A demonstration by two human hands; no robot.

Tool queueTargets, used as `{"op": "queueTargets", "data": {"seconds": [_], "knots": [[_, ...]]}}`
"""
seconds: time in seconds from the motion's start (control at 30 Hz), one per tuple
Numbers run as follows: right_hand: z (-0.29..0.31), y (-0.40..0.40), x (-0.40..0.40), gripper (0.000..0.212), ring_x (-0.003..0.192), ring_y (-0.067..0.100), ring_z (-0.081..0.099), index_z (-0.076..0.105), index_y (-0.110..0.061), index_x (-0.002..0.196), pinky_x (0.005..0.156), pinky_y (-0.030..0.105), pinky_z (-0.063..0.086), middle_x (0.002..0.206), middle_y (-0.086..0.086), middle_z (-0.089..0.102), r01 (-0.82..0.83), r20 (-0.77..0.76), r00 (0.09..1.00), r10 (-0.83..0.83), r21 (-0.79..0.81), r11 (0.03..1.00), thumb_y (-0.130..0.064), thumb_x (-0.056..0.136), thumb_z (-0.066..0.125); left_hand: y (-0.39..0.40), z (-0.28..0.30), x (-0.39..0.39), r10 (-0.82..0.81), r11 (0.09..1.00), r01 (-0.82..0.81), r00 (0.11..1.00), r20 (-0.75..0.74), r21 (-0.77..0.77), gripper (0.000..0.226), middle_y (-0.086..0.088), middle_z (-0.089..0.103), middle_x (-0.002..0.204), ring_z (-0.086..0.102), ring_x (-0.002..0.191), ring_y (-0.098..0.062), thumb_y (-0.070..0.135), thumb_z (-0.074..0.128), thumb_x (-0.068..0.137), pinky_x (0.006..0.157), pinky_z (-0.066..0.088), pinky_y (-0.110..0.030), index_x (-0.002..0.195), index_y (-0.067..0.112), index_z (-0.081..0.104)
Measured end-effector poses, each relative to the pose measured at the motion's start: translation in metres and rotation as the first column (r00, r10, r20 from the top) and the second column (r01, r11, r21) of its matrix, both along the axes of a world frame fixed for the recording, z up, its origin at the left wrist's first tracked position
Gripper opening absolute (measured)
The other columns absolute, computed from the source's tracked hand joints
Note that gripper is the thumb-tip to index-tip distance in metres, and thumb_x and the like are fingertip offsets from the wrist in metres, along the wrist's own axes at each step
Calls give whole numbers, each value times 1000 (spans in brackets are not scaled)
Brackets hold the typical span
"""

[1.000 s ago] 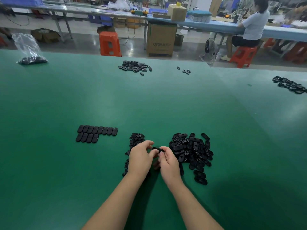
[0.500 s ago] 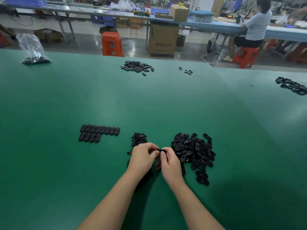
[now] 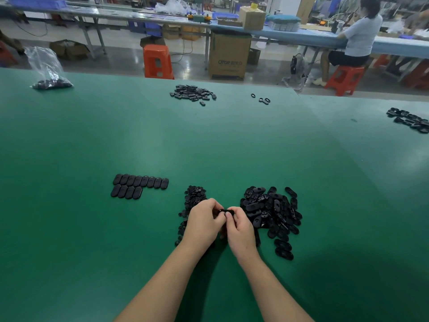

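Both hands meet over the green table mat (image 3: 92,228), and between them sits one small black oval plastic piece (image 3: 223,210). The left hand (image 3: 204,219) pinches its left end with curled fingers and thumb, and the right hand (image 3: 240,231) pinches its right end the same way. The fingertips hide most of the piece, so I cannot tell whether a second part is being pressed into it. It looks like an assembly or a fit-check in hand.

Done so far, by the look of it, are two tidy rows of black oval plastic caps (image 3: 139,185) lying well to the left of the left hand. The farther row is full-length and the nearer row only about half as long.

Far more is left. A loose heap of black oval plastic shells (image 3: 271,210) lies just right of the right hand, touching it or nearly. A smaller heap of little black plastic inserts (image 3: 195,196) lies just beyond and partly under the left hand. I judge the job early, with the piece in hand next for the short row.
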State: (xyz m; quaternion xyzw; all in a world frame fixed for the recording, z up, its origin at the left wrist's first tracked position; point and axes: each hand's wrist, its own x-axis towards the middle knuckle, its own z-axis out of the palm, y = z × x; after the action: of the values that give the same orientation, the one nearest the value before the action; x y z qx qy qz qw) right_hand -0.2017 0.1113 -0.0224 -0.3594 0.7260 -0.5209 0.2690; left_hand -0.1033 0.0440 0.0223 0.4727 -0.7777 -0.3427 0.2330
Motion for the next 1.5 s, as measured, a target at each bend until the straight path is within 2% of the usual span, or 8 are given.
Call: {"op": "queueTargets", "data": {"seconds": [0.13,0.33,0.57,0.83,1.03,1.13,1.23,1.5], "knots": [[1,0,0,18,82,8,65,60,-30,90,72,22,50,88,-4,71,10,20,1000,-10,-9,1000,-17,103,55,0,-3,-1,-8,1000,8,1000,-4,-27,4,7,64,82,58,77,-10,20,65,87,71,47,-25,88,16,66],[0,1,2,14,76,17,65,60,-26,91,69,37,53,82,-1,70,36,7,999,-36,-15,999,-20,103,56,-3,-6,2,-69,994,68,998,-10,-81,7,8,63,90,58,84,-7,18,63,92,77,45,-20,97,17,68],[-2,0,1,19,69,5,60,56,-30,88,61,22,47,79,-3,68,57,-22,998,-57,-3,998,-20,104,53,-4,-8,-1,-101,986,99,995,-6,-134,10,10,59,91,55,85,-7,16,61,93,73,36,-10,100,18,67],[1,-1,2,16,59,8,60,62,-25,99,53,21,49,76,-2,69,30,103,994,-23,-66,997,-16,105,51,-2,-9,11,-181,925,209,977,117,-316,26,8,62,106,62,93,-15,20,56,96,78,50,-30,120,27,64],[3,1,4,16,60,12,61,58,-32,113,56,29,53,79,0,68,-10,157,987,22,-75,997,-20,107,48,-25,-5,46,155,932,-124,986,64,-340,23,9,66,99,63,75,-15,22,65,91,64,51,-32,113,26,68],[4,2,4,15,62,8,61,58,-34,112,58,26,54,82,1,69,-39,127,991,45,-52,998,-23,106,49,-47,-14,80,365,911,-335,926,94,-239,20,13,59,83,55,58,-5,22,66,92,47,38,-23,112,21,67],[5,2,5,14,62,7,61,59,-32,111,59,26,55,83,2,68,-50,108,993,54,-39,998,-22,105,51,-61,-27,112,502,861,-467,845,186,-203,17,10,57,76,51,58,-9,26,65,92,46,33,-23,107,19,70],[6,3,5,15,63,8,62,54,-35,114,60,26,56,83,2,69,-44,73,996,46,-36,998,-24,104,53,-61,-37,131,447,889,-374,837,316,-265,29,9,60,77,55,59,-11,42,62,94,45,40,-23,118,28,66]]}}
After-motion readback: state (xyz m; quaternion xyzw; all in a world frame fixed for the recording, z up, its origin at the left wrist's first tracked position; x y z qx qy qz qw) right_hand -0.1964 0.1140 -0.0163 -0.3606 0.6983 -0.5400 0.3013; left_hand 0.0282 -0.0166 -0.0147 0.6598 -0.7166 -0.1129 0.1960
